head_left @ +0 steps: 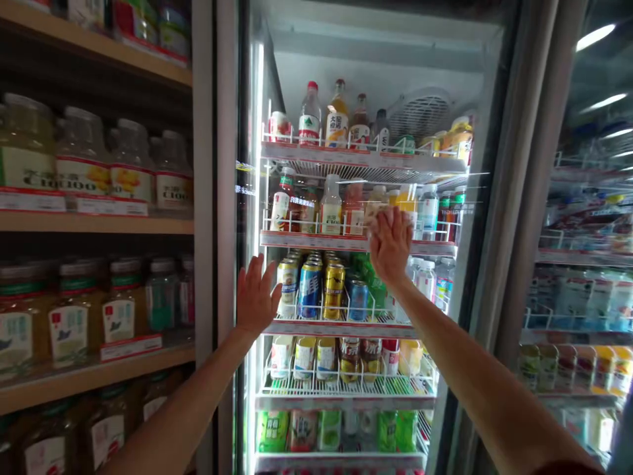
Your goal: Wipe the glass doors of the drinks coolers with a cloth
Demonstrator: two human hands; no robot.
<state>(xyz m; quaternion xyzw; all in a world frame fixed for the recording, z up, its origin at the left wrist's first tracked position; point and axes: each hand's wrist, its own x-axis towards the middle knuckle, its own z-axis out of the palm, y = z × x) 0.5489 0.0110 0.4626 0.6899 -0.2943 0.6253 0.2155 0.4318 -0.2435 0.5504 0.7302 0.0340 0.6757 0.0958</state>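
In the head view, a tall drinks fridge with a glass door [376, 56] stands in front of me, and the door looks closed. My right hand [392, 247] lies on the glass at the level of the second shelf. Under its fingers is a pale, thin wipe or cloth [372, 223], pressed to the pane and mostly covered. My left hand [254, 297] rests lower, at the left edge of the door, fingers stretched and apart with nothing in them. Behind the glass are bottles [330, 204] and a gold can [333, 290].
On the left, wooden shelves [99, 222] carry several rows of juice bottles [83, 158]. A metal door frame [514, 198] runs up the right side. Beyond it another glass-fronted fridge [583, 257] holds drinks. White wire racks [346, 389] carry cans and cartons lower down.
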